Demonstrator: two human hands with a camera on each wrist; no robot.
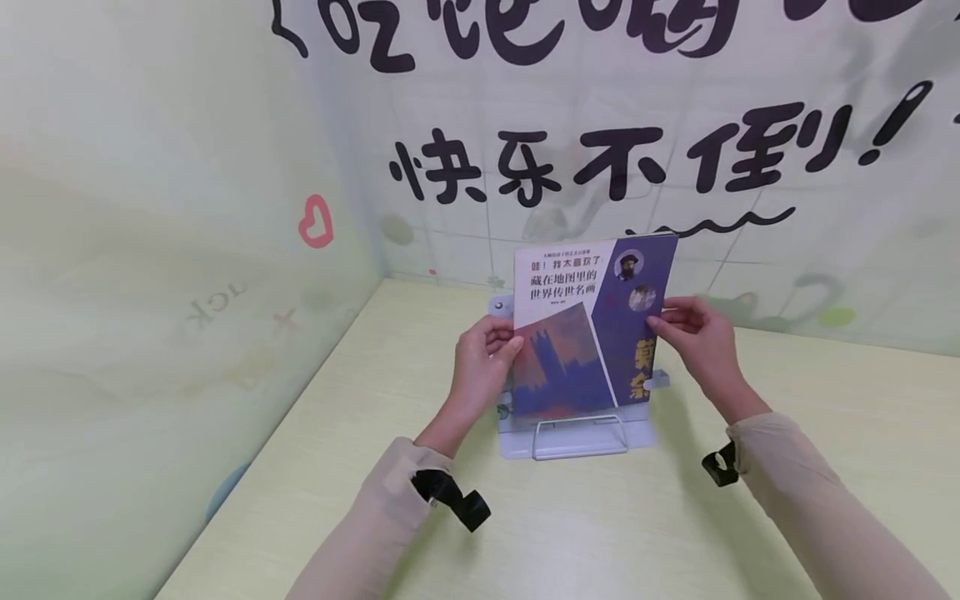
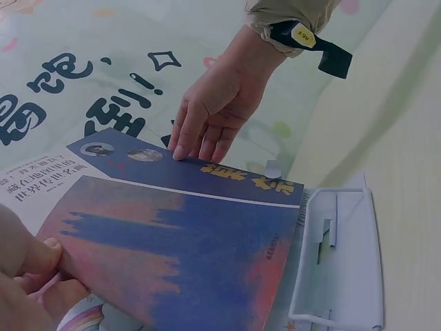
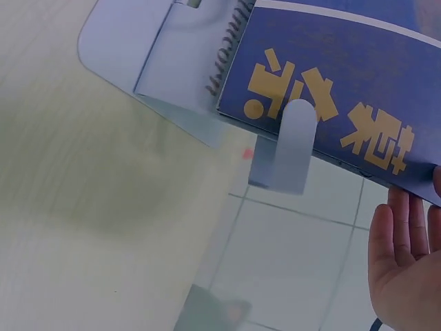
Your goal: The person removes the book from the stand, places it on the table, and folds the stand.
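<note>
A thin book (image 1: 562,358) with a purple, white and painted cover leans upright on a pale blue book stand (image 1: 517,442). My left hand (image 1: 483,362) pinches the book's left edge, thumb on the cover and fingers curled behind. At the opposite edge my right hand (image 1: 697,342) pinches the book the same way, above the stand's right clip (image 1: 657,380). That clip's rounded tab (image 3: 298,141) overlaps the front cover in the right wrist view. A wire support (image 2: 300,262) runs along the stand's base, below the book's lower edge. The book hides most of the stand's back.
The stand is on a pale yellow table (image 1: 570,533). Close behind it rises a wall covering (image 1: 862,242) with large black characters, and another printed wall (image 1: 187,333) borders the table's left side. Black straps (image 1: 450,497) hang from both wrists.
</note>
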